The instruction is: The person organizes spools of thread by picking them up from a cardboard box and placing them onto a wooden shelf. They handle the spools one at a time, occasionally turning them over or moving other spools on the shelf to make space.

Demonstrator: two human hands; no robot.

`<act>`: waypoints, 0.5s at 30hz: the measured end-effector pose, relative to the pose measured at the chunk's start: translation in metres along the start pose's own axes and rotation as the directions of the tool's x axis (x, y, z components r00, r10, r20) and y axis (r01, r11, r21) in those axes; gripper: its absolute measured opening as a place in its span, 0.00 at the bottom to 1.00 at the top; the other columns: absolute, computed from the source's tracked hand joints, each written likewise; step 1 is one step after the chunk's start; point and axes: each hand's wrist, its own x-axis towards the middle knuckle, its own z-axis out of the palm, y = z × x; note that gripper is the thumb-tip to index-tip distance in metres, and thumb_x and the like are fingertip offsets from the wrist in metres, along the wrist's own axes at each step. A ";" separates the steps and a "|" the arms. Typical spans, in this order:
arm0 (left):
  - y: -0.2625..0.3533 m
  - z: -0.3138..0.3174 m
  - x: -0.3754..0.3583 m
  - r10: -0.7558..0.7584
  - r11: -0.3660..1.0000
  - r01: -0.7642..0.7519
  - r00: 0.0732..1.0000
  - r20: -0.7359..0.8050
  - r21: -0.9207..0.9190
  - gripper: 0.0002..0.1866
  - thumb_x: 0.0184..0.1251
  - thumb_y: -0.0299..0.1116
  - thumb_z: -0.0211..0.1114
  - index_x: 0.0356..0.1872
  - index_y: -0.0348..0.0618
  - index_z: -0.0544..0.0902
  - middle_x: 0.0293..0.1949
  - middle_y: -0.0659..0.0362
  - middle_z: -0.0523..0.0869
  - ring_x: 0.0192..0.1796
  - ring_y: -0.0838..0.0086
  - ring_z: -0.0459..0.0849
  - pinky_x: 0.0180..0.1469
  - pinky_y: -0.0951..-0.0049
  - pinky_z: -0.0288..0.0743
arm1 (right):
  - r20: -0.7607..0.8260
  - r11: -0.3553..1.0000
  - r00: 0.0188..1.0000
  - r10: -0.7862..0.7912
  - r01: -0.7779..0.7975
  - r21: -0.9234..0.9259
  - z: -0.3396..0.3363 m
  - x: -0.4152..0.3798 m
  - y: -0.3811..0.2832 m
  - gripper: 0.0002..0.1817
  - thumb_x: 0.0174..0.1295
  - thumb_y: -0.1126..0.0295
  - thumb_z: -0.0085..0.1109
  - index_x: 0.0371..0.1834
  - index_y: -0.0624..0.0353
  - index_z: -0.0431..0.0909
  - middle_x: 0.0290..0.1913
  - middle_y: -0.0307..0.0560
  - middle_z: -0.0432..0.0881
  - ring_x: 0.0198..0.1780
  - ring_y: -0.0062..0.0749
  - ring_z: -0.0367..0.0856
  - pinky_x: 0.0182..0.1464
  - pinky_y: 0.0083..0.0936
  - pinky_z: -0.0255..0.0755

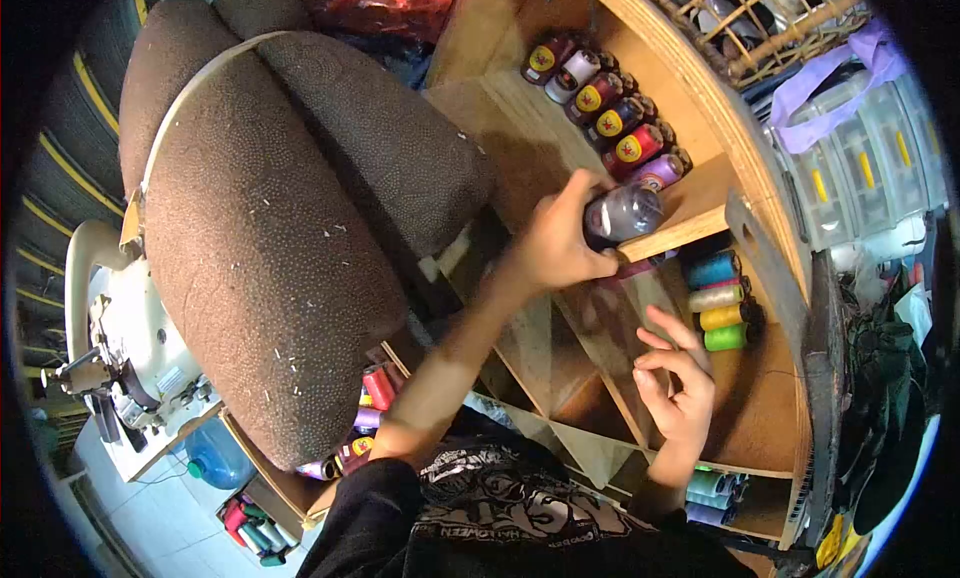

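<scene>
The left hand point(562, 240) holds a dark grey, glossy, rounded spool point(628, 214); its grip is part closed, fingers on the upper side of the spool and thumb on the lower, and the spool lies to the right of the palm in the view; the spool's long axis appears to run out from the palm toward the right, rounded end outward. The spool is at the near end of a row on a pale wooden shelf point(665, 236), just beside a purple thread spool with a round label point(660, 172); whether it bears on the shelf edge cannot be told. Beyond the purple spool stands a red thread spool with a yellow label point(634, 150). The right hand point(683, 390) is below and to the right of the held spool, apart from it; its grip is part open, thumb and index finger curled toward each other, with no object seen in it; contact between those two fingertips cannot be confirmed. Nearest to the right hand are a bright green thread spool point(726, 337) and a yellow thread spool point(723, 316), lying side by side; the left hand is the nearer to the dark grey spool, being in contact with it.
</scene>
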 end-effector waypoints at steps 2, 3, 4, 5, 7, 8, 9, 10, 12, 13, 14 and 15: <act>-0.008 -0.026 0.023 -0.034 0.999 0.038 0.947 0.318 -0.007 0.34 0.40 0.29 0.76 0.54 0.35 0.72 0.48 0.48 0.81 0.51 0.64 0.81 0.55 0.65 0.72 | 0.003 0.997 0.998 0.066 -0.066 -0.025 -0.006 -0.009 0.006 0.07 0.53 0.82 0.59 0.36 0.67 0.77 0.59 0.63 0.72 0.54 0.45 0.77 0.55 0.36 0.73; -0.011 -0.035 0.031 0.019 0.999 -0.002 0.942 0.334 -0.051 0.34 0.41 0.34 0.77 0.53 0.34 0.75 0.46 0.48 0.83 0.49 0.66 0.82 0.52 0.66 0.74 | -0.022 0.993 0.994 0.106 -0.105 0.050 -0.006 -0.015 0.007 0.07 0.54 0.82 0.59 0.37 0.67 0.77 0.58 0.62 0.72 0.53 0.44 0.77 0.55 0.35 0.73; -0.010 -0.036 0.036 0.009 0.998 -0.031 0.922 0.388 0.051 0.33 0.42 0.36 0.77 0.52 0.34 0.76 0.44 0.48 0.84 0.48 0.67 0.83 0.51 0.67 0.74 | -0.044 0.982 0.989 0.144 -0.138 0.127 -0.004 -0.019 0.010 0.07 0.54 0.82 0.58 0.37 0.67 0.77 0.58 0.61 0.72 0.53 0.42 0.77 0.55 0.34 0.73; -0.010 -0.038 0.041 -0.005 0.985 -0.070 0.898 0.441 0.155 0.32 0.43 0.38 0.77 0.51 0.34 0.77 0.42 0.48 0.84 0.46 0.67 0.84 0.50 0.68 0.74 | -0.067 0.965 0.982 0.179 -0.162 0.207 -0.002 -0.020 0.012 0.08 0.55 0.82 0.58 0.38 0.67 0.76 0.57 0.60 0.73 0.52 0.41 0.78 0.55 0.34 0.73; -0.031 -0.023 0.046 -0.042 0.989 0.001 0.958 0.284 0.145 0.31 0.43 0.41 0.78 0.48 0.34 0.78 0.39 0.48 0.85 0.43 0.66 0.85 0.48 0.67 0.76 | -0.052 0.953 0.980 0.190 -0.172 0.251 0.002 -0.020 0.013 0.08 0.56 0.83 0.58 0.39 0.68 0.76 0.56 0.59 0.73 0.51 0.39 0.78 0.54 0.32 0.72; -0.042 -0.012 0.047 -0.063 0.990 0.036 0.977 0.204 0.134 0.31 0.42 0.42 0.78 0.47 0.34 0.79 0.37 0.48 0.85 0.41 0.66 0.85 0.46 0.67 0.76 | -0.044 0.951 0.979 0.197 -0.180 0.252 0.004 -0.019 0.012 0.08 0.56 0.83 0.58 0.39 0.68 0.76 0.56 0.59 0.73 0.51 0.39 0.78 0.54 0.31 0.72; -0.044 -0.002 0.051 -0.206 0.965 0.184 0.973 0.106 0.189 0.32 0.40 0.44 0.79 0.45 0.35 0.80 0.34 0.47 0.85 0.38 0.61 0.86 0.43 0.64 0.77 | -0.033 0.951 0.980 0.197 -0.183 0.250 0.005 -0.015 0.012 0.08 0.55 0.83 0.58 0.39 0.68 0.76 0.56 0.59 0.73 0.51 0.39 0.78 0.54 0.31 0.72; -0.053 0.012 0.055 -0.150 0.953 0.144 0.989 0.005 0.267 0.32 0.38 0.43 0.80 0.44 0.35 0.80 0.33 0.46 0.85 0.37 0.59 0.86 0.41 0.63 0.78 | -0.045 0.949 0.979 0.197 -0.179 0.259 0.009 -0.013 0.010 0.08 0.56 0.83 0.58 0.39 0.68 0.76 0.56 0.59 0.73 0.51 0.39 0.77 0.53 0.31 0.72; -0.073 0.037 0.062 -0.110 0.951 0.108 0.994 -0.011 0.290 0.33 0.35 0.41 0.81 0.44 0.35 0.78 0.35 0.44 0.84 0.39 0.52 0.84 0.41 0.59 0.78 | -0.018 0.953 0.980 0.200 -0.190 0.238 0.010 -0.012 0.010 0.08 0.56 0.82 0.58 0.40 0.67 0.76 0.56 0.58 0.74 0.51 0.37 0.77 0.54 0.29 0.71; -0.078 0.047 0.066 -0.100 0.938 0.098 0.995 -0.010 0.333 0.33 0.36 0.40 0.81 0.45 0.35 0.77 0.36 0.43 0.84 0.40 0.51 0.83 0.41 0.58 0.77 | -0.009 0.956 0.977 0.212 -0.206 0.209 0.009 -0.011 0.009 0.08 0.56 0.82 0.58 0.40 0.67 0.76 0.56 0.58 0.74 0.51 0.36 0.77 0.54 0.29 0.71; -0.084 0.058 0.071 -0.089 0.923 0.085 0.996 -0.006 0.374 0.33 0.36 0.39 0.80 0.45 0.35 0.76 0.37 0.43 0.83 0.41 0.50 0.83 0.42 0.57 0.77 | -0.022 0.955 0.975 0.219 -0.210 0.207 0.007 -0.012 0.010 0.08 0.56 0.82 0.58 0.40 0.67 0.77 0.55 0.58 0.74 0.51 0.36 0.77 0.54 0.28 0.71; -0.090 0.069 0.073 -0.079 0.907 0.073 0.997 -0.003 0.415 0.33 0.37 0.38 0.80 0.46 0.35 0.75 0.37 0.43 0.82 0.41 0.49 0.82 0.42 0.56 0.77 | -0.035 0.955 0.973 0.226 -0.215 0.207 0.005 -0.014 0.012 0.08 0.56 0.82 0.58 0.40 0.67 0.77 0.55 0.58 0.74 0.50 0.36 0.77 0.54 0.28 0.71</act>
